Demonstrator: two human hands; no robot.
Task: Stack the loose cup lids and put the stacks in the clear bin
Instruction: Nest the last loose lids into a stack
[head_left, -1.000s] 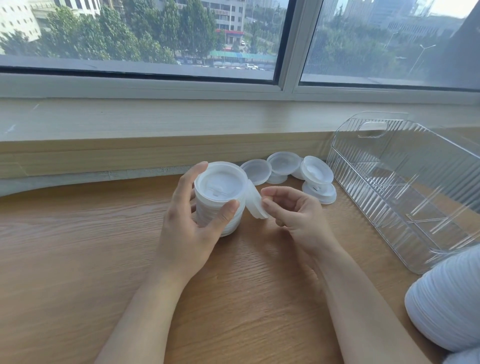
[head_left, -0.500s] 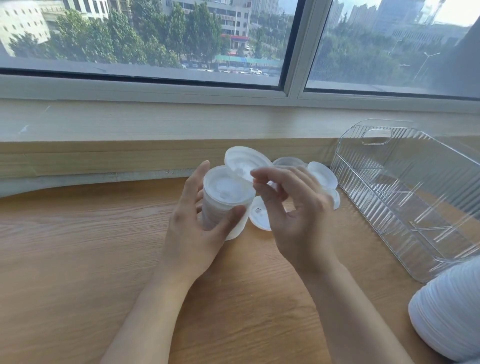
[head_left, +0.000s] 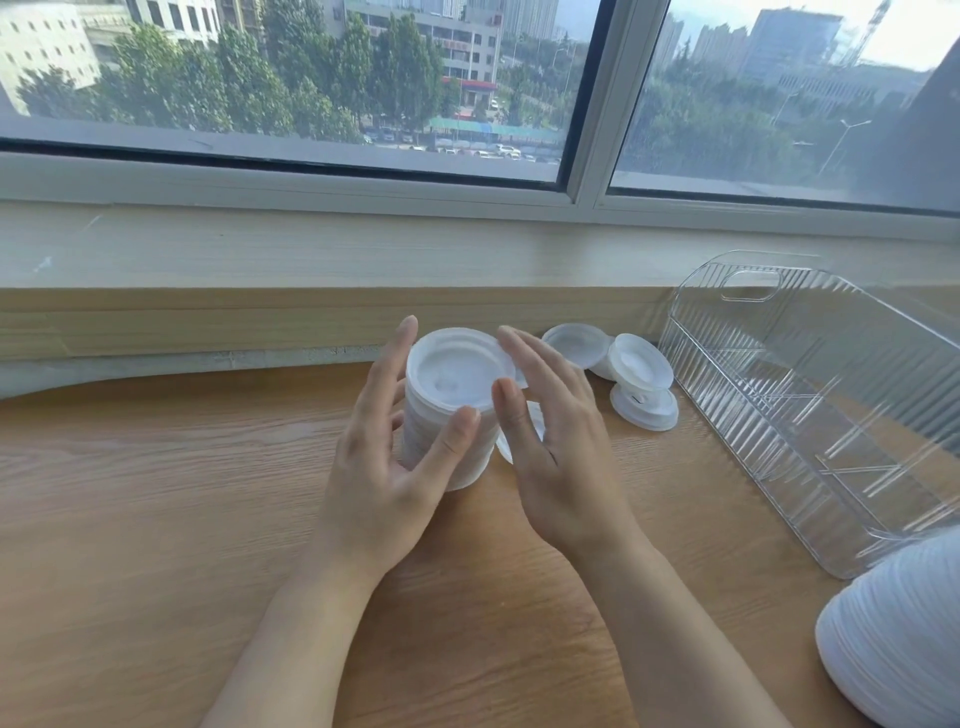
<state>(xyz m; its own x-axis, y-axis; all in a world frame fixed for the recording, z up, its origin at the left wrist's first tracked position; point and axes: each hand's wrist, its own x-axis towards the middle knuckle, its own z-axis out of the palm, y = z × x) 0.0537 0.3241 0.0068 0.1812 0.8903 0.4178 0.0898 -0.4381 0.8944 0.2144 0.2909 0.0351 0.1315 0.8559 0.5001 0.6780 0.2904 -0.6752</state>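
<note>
A tall stack of white cup lids (head_left: 451, 400) stands on the wooden table in the middle of the view. My left hand (head_left: 387, 457) holds the stack from the left, fingers behind it and thumb on its front. My right hand (head_left: 556, 426) is flat against the stack's right side with straight fingers, its fingertips at the rim of the top lid. A few loose lids (head_left: 641, 382) lie behind and to the right, one more partly hidden under my right hand. The clear ribbed bin (head_left: 810, 405) stands at the right.
A large white stack of lids (head_left: 898, 629) lies at the bottom right corner in front of the bin. A raised wooden window sill (head_left: 311, 312) runs along the back of the table.
My right hand brought a loose lid up from beside the stack, set it on top, and has now let go and straightened its fingers. The left hand stayed on the stack.
</note>
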